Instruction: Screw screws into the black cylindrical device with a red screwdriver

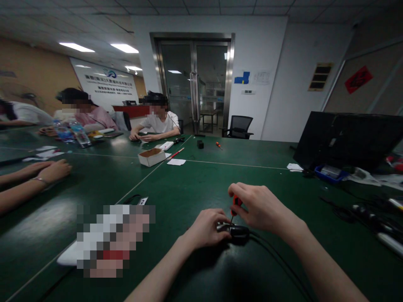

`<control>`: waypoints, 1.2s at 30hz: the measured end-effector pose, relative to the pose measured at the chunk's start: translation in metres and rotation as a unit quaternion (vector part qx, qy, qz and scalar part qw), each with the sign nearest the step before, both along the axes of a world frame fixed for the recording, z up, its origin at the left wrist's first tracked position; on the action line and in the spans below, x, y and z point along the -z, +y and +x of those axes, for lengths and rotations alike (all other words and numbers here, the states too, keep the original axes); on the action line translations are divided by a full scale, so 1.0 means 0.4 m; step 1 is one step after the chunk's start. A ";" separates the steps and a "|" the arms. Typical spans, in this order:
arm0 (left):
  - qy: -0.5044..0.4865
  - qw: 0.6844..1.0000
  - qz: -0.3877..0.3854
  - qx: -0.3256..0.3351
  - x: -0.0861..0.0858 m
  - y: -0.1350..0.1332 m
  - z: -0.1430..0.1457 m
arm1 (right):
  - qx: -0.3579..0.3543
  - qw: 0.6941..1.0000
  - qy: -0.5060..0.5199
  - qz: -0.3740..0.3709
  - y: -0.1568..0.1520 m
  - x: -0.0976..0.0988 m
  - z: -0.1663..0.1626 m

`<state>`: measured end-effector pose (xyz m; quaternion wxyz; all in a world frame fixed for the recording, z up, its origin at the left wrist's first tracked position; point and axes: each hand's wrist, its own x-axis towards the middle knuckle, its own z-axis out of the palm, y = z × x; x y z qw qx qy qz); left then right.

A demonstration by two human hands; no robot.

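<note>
A small black corded device (239,233) lies on the green table in front of me, and its cable trails off to the lower right. The fingers of my left hand (208,228) are closed on its left end, where a pale or shiny part shows. My right hand (260,205) grips the red-and-black handle of a screwdriver (236,204) from above. The screwdriver stands nearly upright, its thin shaft pointing down at the device's top. Where exactly the tip sits is too small to make out.
At left are a blurred-out item (107,239) and another person's hands (55,172). Further off stand an open box (151,157), a second screwdriver (218,145) and a black block (200,144). A monitor (346,142), blue tray (330,173) and cables (355,212) occupy the right side.
</note>
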<state>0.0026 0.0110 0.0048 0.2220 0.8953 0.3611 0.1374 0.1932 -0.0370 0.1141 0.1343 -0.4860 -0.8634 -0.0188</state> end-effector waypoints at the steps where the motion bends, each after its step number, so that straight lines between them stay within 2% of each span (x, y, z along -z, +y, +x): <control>1: -0.003 1.000 0.001 0.000 0.000 0.000 0.000 | 0.007 1.000 -0.013 0.008 0.002 0.000 -0.001; 6: -0.005 1.000 0.007 0.007 0.005 0.003 0.000 | 0.001 0.999 -0.024 0.037 0.006 0.001 -0.002; 10: 0.004 1.000 0.005 0.012 0.002 0.003 0.000 | -0.034 0.999 0.036 -0.002 0.000 0.002 0.002; 13: 0.015 1.000 0.002 0.006 -0.009 -0.002 0.000 | -0.026 0.999 0.039 -0.015 0.000 0.002 0.002; 17: 0.005 1.000 -0.002 -0.004 -0.019 -0.008 -0.001 | -0.008 1.000 0.014 0.003 0.005 0.001 0.000; 23: -0.016 1.000 -0.003 -0.001 -0.015 -0.006 0.001 | 0.019 0.999 -0.030 0.028 0.009 -0.001 0.003; 31: -0.009 1.000 -0.005 -0.009 -0.010 -0.005 0.001 | -0.024 0.999 0.035 -0.019 0.001 0.003 0.007; 36: -0.007 1.000 -0.007 -0.011 -0.013 -0.008 0.002 | -0.009 1.000 0.017 -0.002 0.006 0.007 0.005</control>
